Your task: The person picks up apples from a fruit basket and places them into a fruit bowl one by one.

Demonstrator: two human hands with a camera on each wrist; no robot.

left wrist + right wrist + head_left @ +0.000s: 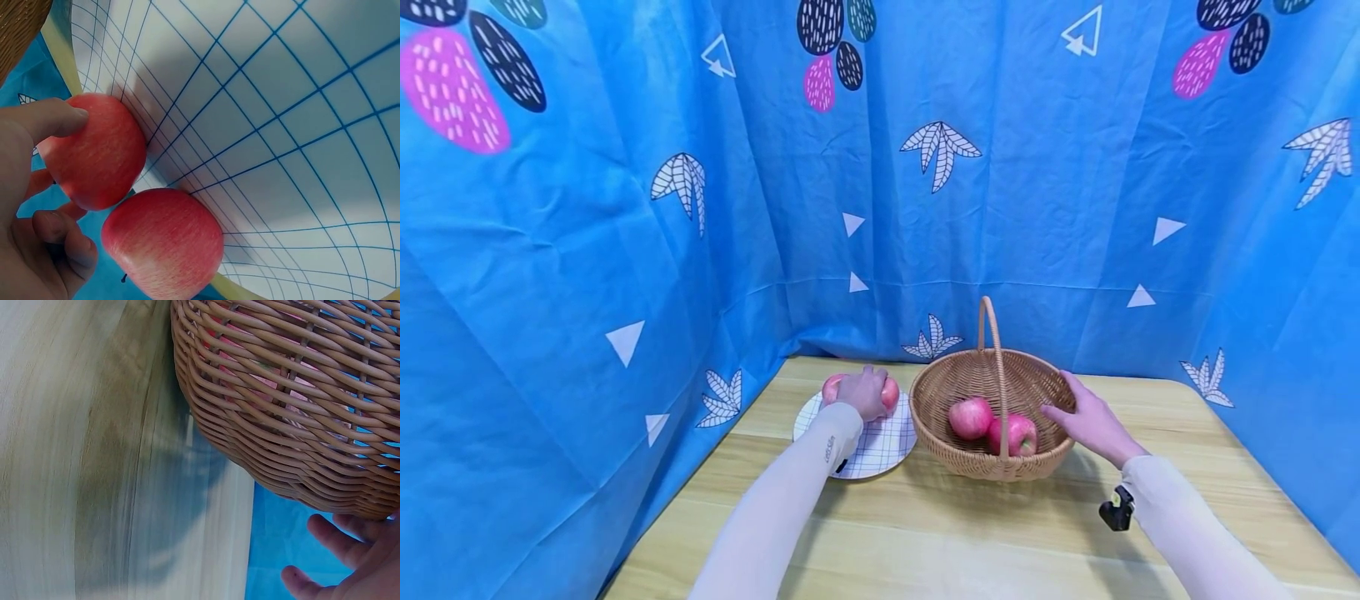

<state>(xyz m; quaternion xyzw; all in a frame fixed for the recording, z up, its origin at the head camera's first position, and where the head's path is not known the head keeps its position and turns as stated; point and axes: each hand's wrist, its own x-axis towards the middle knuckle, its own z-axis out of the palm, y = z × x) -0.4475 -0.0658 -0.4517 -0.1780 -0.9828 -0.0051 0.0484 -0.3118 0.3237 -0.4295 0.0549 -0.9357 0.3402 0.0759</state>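
Note:
In the head view, my left hand is over a round white plate with a blue grid. Its thumb and curled fingers grip a red apple, the one nearer the basket. A second red apple lies beside it on the plate, touching or almost touching it. To the right stands a brown wicker basket with an arched handle, holding two red apples, one left and one right. My right hand holds the basket's right rim, thumb over the inside and fingers outside.
The plate and basket stand side by side on a light wooden table. Blue patterned curtains hang behind the table and along both sides. The tall basket handle rises above the rim.

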